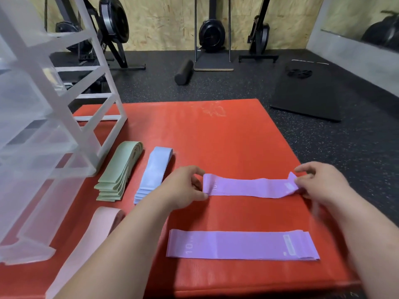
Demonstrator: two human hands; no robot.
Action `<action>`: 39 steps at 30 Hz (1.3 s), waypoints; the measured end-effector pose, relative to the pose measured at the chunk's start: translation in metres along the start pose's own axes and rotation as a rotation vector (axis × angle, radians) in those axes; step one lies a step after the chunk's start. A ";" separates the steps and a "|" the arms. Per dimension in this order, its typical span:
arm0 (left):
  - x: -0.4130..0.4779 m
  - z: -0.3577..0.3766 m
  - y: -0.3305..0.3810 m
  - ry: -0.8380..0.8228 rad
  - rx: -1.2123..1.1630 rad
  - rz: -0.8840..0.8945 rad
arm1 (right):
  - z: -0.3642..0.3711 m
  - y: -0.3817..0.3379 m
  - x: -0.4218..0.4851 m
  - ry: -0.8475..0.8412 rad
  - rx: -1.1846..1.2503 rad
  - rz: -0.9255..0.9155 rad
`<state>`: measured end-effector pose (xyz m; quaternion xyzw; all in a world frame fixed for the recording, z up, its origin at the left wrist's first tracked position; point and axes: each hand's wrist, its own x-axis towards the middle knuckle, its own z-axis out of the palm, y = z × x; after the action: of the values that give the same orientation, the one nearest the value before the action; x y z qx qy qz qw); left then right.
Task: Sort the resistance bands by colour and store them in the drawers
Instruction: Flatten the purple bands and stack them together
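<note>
Head view: red mat (pixel 216 137) on gym floor. Left hand (pixel 183 186) pinches one end of purple band (pixel 250 187), right hand (pixel 319 182) pinches other end. Band pulled flat between them at mat middle, likely for squaring onto purple stack (pixel 241 244) nearer person. Green stack (pixel 118 171), blue stack (pixel 153 173) and pink band (pixel 101 225) lie apart at left, one pile per colour, beside translucent drawer unit (pixel 43 126). Its drawers jut forward, seemingly ready for loading.

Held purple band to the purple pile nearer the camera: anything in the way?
Nothing visible. The left hand and right hand pinch the ends of the held purple band; only bare red mat lies between it and the purple pile.
</note>
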<state>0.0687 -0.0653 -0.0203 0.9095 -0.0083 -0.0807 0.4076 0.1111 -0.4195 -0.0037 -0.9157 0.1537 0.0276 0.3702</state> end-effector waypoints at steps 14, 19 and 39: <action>0.007 0.009 0.006 0.142 -0.223 -0.224 | -0.003 0.010 0.001 -0.004 0.012 -0.047; 0.011 0.021 0.004 0.261 0.017 -0.199 | -0.006 0.015 -0.002 -0.004 0.104 -0.039; -0.074 -0.011 0.024 0.240 -0.623 -0.300 | -0.033 0.030 -0.075 -0.155 0.679 -0.098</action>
<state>-0.0017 -0.0674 0.0149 0.7359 0.1982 -0.0312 0.6467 0.0283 -0.4431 0.0122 -0.7418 0.0812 0.0267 0.6651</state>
